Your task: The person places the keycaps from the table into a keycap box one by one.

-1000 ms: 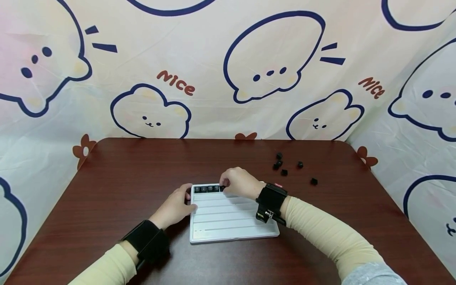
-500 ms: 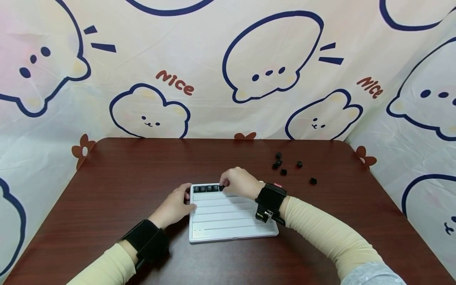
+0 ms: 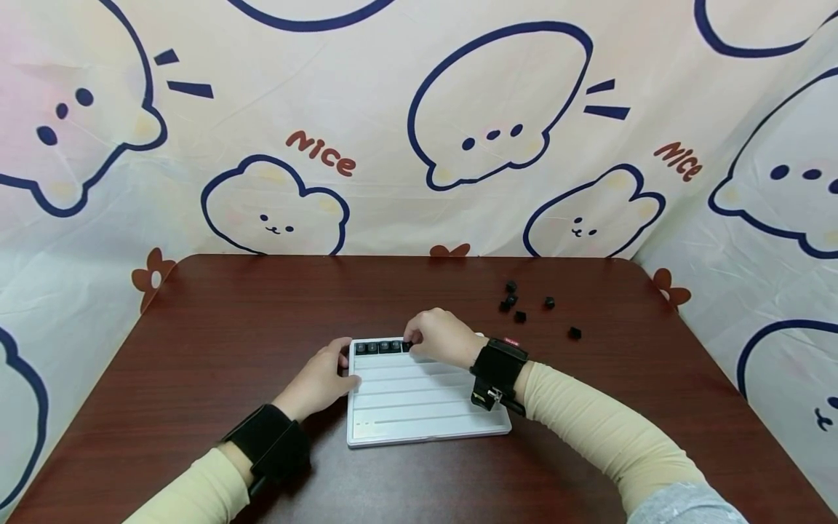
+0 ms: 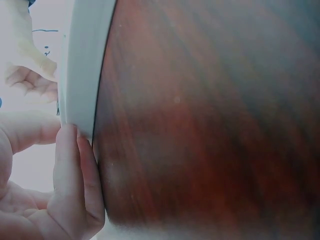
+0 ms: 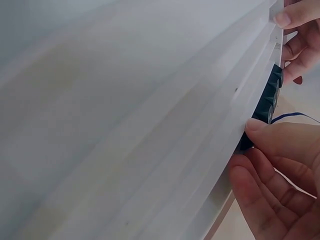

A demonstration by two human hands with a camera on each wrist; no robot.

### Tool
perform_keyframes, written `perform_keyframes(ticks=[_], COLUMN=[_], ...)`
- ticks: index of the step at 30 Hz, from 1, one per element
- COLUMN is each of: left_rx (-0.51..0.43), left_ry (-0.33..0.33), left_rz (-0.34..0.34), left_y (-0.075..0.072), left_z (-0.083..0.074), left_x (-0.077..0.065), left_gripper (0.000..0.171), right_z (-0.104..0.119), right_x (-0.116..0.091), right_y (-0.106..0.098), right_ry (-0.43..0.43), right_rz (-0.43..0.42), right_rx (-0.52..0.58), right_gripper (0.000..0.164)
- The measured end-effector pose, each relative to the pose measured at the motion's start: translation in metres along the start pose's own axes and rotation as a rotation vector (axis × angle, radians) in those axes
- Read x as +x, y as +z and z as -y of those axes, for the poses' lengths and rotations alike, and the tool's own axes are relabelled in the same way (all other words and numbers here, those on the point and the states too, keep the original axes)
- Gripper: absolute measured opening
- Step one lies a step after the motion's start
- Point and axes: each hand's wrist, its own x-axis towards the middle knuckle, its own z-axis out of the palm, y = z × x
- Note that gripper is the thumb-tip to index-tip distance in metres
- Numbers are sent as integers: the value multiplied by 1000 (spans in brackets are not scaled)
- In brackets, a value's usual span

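Observation:
A white tray with ridged rows (image 3: 425,407) lies on the brown table. Several black keycaps (image 3: 381,347) line the left part of its top row. My left hand (image 3: 317,382) holds the tray's upper left side, thumb over the front rim; in the left wrist view its fingers (image 4: 70,160) press against the tray's white side wall (image 4: 85,60). At the top row, just right of the lined-up keycaps, my right hand (image 3: 445,338) pinches a black keycap (image 5: 246,142) between thumb and fingers. That keycap touches the tray; the fingers hide much of it.
Several loose black keycaps (image 3: 520,317) are scattered on the table (image 3: 294,298) beyond the tray, toward the back right. Behind the table hangs a pale cloth (image 3: 380,87) printed with cartoon outlines. Black straps (image 3: 499,371) circle both wrists.

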Motion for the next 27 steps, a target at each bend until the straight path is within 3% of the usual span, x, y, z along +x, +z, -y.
perform_keyframes(ticks=[16,27], left_rx=[-4,-2], left_ry=[14,10], left_rz=[1,-5], left_y=[-2,-1], left_z=[-1,-2], left_x=[1,-3], left_gripper=[70,70], right_z=[-8,-44], right_x=[-11,-32], right_y=[-14,-31], right_ry=[-35,-12], right_rz=[-22,-77], right_rx=[2,46], right_gripper=[16,22])
